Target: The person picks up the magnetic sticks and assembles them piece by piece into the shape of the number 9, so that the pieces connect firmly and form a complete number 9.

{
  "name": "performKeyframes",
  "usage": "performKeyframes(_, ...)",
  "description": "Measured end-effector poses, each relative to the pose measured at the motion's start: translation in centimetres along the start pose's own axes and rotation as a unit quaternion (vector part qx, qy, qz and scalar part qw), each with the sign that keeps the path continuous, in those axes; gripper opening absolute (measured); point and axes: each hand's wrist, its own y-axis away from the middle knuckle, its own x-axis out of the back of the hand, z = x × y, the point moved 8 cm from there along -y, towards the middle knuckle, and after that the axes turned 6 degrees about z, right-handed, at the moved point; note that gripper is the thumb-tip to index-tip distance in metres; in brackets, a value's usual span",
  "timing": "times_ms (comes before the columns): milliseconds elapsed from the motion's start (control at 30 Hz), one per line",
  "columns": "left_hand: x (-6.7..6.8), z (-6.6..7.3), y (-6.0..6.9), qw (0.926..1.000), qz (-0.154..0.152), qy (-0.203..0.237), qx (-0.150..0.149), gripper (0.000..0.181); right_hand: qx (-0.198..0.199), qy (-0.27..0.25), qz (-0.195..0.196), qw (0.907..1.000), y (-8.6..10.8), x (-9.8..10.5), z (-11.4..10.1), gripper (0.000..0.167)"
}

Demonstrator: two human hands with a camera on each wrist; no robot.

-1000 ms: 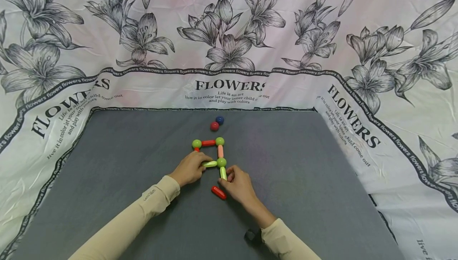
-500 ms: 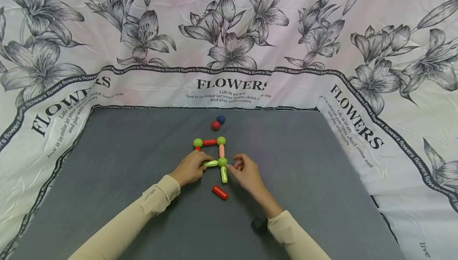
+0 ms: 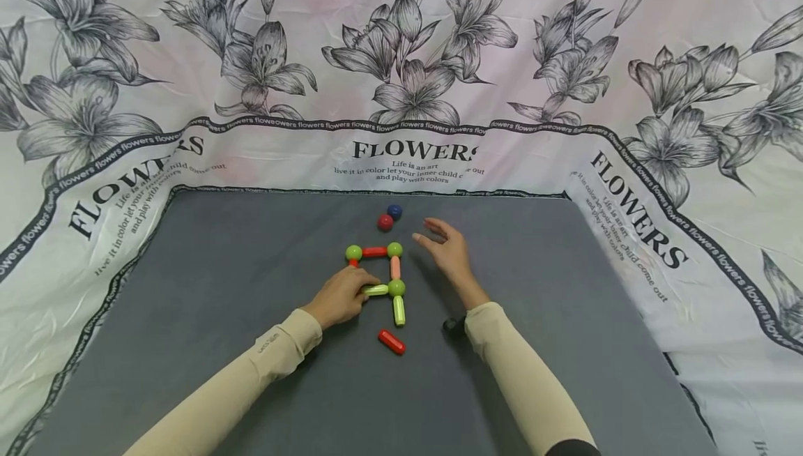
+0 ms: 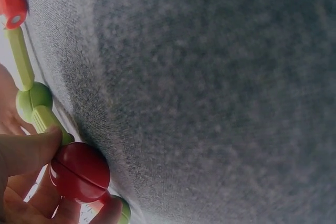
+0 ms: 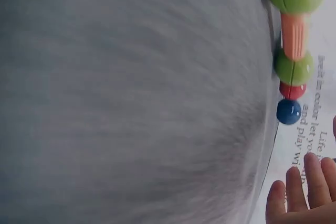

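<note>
The person's left hand (image 3: 341, 295) pinches a red corner ball (image 4: 81, 171), the thumb lying where it meets a yellow-green rod (image 3: 376, 290). That ball is the near left corner of a small square frame (image 3: 374, 252) lying on the grey table (image 3: 533, 372). The right hand (image 3: 448, 250) is free of any hold, fingers parted, hovering to the right of the frame's far right corner.

From the pinched corner, the yellow-green rod runs right to a near green ball (image 3: 396, 288). A second yellow-green rod (image 3: 399, 311) sticks out of it toward the person, its other end bare. A pink rod (image 3: 395, 268) goes away from the same ball to a far right green ball (image 3: 394, 250), and a red crossbar (image 3: 375, 252) joins that one to a far left green ball (image 3: 354, 253). A red side rod (image 3: 353, 262) comes back from there, its near end hidden by the left hand.

Just beyond the bare rod end, a loose red rod (image 3: 392, 342) lies slantwise. Past the frame sit a loose red ball (image 3: 385, 222) and a blue ball (image 3: 394, 212), close together; I can't tell whether they touch. Flower-printed cloth (image 3: 301, 153) hangs behind and along both sides.
</note>
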Motion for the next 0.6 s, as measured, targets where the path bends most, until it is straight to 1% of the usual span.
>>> performKeyframes(100,-0.1,-0.1,0.0,1.0000,-0.004,0.005,0.006,0.033,-0.010,-0.009,-0.006,0.9999,-1.4,-0.8,0.0,0.054)
performKeyframes(233,-0.3,0.0,0.1,0.9998,-0.015,0.010,0.006,0.032,-0.027,-0.020,-0.012,0.9994,-2.5,-1.6,0.3,0.055)
performKeyframes(600,-0.1,-0.2,0.1,0.9999,-0.004,0.010,-0.009,0.032,-0.035,-0.036,-0.024,0.9985,-4.5,-3.6,0.6,0.054)
